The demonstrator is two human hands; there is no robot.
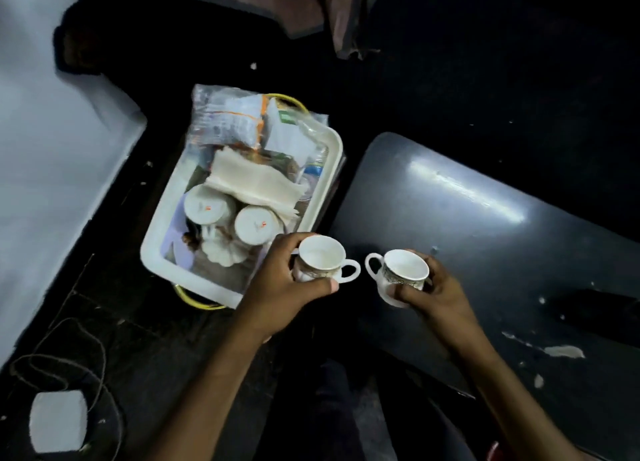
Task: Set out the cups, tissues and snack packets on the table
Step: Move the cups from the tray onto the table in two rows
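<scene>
A dark grey desk (485, 239) with a rounded corner fills the right of the scene, its near part marked with pale flecks. To its left, on the dark floor, stands a white tray (166, 239) with yellow handles at its near and far ends. The far half of the tray holds clear snack packets (228, 121); a folded stack of white tissues (252, 183) lies across the middle. Nearer, two white cups (207, 206) rest upside down, side by side, touching the tissues.

The left hand (280, 284) has its grip closed around an upright white cup with a gold band (322, 261), handle pointing right, held above the tray's near right corner. The right hand (429, 287) has its grip closed around a second banded cup (403, 270), handle pointing left, held over the desk's left edge. The two handles face each other, near but apart.
</scene>
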